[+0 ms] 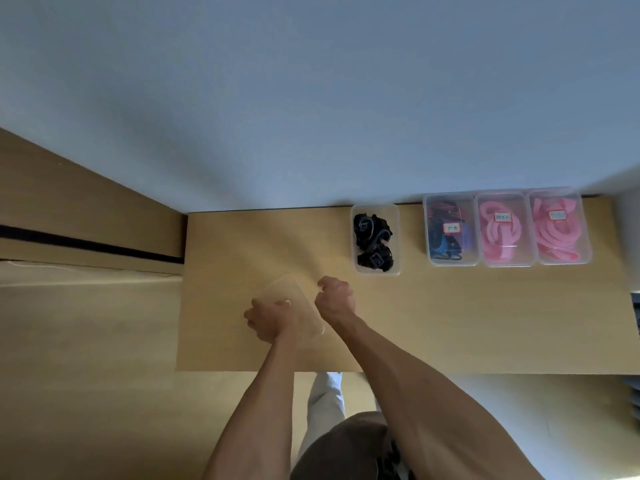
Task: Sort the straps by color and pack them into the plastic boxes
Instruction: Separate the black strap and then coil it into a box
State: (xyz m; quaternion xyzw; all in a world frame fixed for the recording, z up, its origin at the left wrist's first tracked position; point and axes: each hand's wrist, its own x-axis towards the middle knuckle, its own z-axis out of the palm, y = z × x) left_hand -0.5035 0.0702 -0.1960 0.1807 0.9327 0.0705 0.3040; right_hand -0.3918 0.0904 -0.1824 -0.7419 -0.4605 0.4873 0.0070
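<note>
On the wooden table (450,323), a clear plastic lid (285,289) lies tilted near the front left, hard to see against the wood. My left hand (270,320) grips its near left edge. My right hand (334,299) has its fingers curled at the lid's right edge. An open clear box (376,268) behind my right hand holds black straps (372,237) with buckles. Three lidded, labelled boxes stand in a row at the back right: one with dark blue and red straps (450,230) and two with pink straps (504,233) (559,230).
The boxes stand along the table's far edge against a pale wall (311,98). A wooden cabinet (69,209) adjoins the table's left side. The table's front edge runs just below my forearms, with my legs beneath it.
</note>
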